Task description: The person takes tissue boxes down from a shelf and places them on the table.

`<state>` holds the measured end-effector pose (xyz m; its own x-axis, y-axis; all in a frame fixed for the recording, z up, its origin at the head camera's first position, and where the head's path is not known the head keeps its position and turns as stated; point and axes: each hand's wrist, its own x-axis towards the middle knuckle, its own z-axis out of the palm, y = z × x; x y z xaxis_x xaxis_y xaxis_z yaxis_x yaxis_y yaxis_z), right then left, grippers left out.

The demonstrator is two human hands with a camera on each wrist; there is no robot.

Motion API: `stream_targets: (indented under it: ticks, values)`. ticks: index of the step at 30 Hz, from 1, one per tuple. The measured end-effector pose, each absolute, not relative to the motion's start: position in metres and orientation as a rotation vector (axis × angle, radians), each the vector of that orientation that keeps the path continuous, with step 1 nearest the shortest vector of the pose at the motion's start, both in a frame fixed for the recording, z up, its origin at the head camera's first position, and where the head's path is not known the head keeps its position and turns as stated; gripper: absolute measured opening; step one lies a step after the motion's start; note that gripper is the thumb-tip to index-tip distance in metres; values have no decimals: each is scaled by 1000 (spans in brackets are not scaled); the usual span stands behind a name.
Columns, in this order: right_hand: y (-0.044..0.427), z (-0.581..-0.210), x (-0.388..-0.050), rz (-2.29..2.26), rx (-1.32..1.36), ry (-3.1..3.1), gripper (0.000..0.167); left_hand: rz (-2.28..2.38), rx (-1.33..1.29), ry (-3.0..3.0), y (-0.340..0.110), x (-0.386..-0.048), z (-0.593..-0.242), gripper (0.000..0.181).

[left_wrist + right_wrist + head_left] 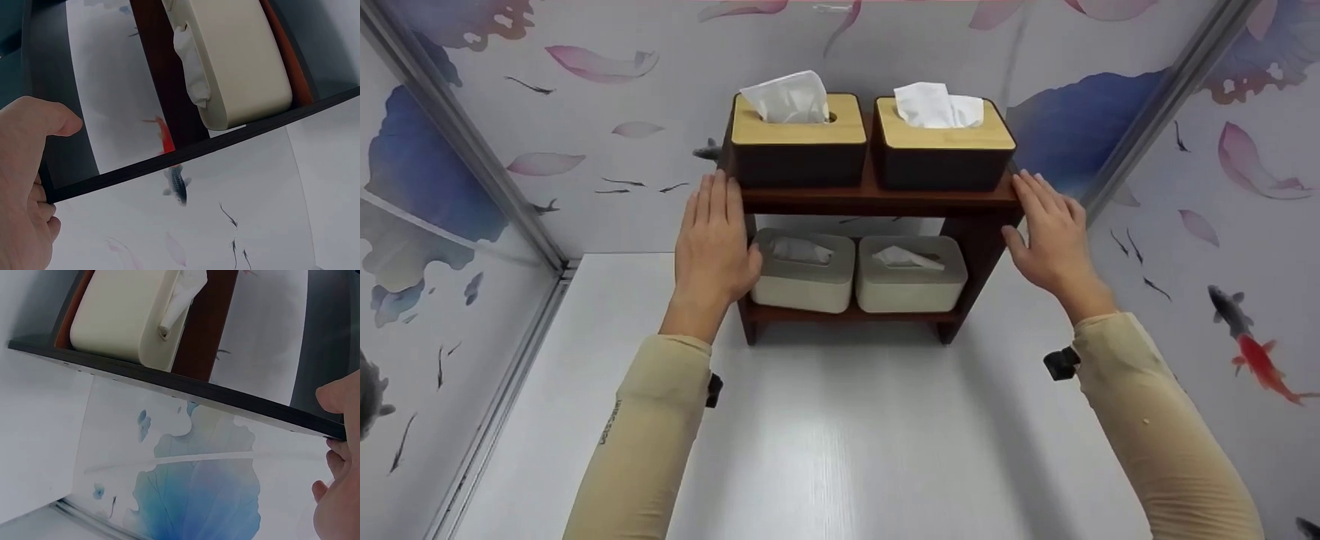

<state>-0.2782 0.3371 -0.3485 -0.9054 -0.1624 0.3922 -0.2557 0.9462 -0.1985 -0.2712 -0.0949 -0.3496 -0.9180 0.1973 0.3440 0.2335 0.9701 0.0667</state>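
A dark brown two-tier shelf [877, 201] stands between both hands. The left hand [712, 251] lies along its left side, fingers straight, thumb at the front edge. On the right side rests the right hand [1051, 232], fingers extended, thumb apart. Two black tissue boxes with wooden lids, left box [799, 161] and right box [945, 166], sit on top. Below are a left cream box [802, 291] and a right cream box [913, 291] with grey lids. The left wrist view shows the left hand [22, 180] at the panel edge; the right wrist view shows the right hand [343, 467] likewise.
A white surface [810, 435] lies under the shelf. Printed panels with petals, fish and blue leaves rise behind it [615, 135] and on both sides, joined by metal corner strips. Tissue sticks out of the boxes.
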Motion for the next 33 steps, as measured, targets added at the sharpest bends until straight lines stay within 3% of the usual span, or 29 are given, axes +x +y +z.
stream_targets:
  ticks: [13,24,33]
  values:
    - [333,-294,-276,558,268,-2706,85,-116,-281,-2809,-94,-272,-354,90]
    - [288,-245,-294,317,403,-2817,104,-78,-276,-2796,-97,-271,-358,93]
    - [262,-223,-321,145,409,-2990,111,-52,-279,-2802,-96,-271,-356,94]
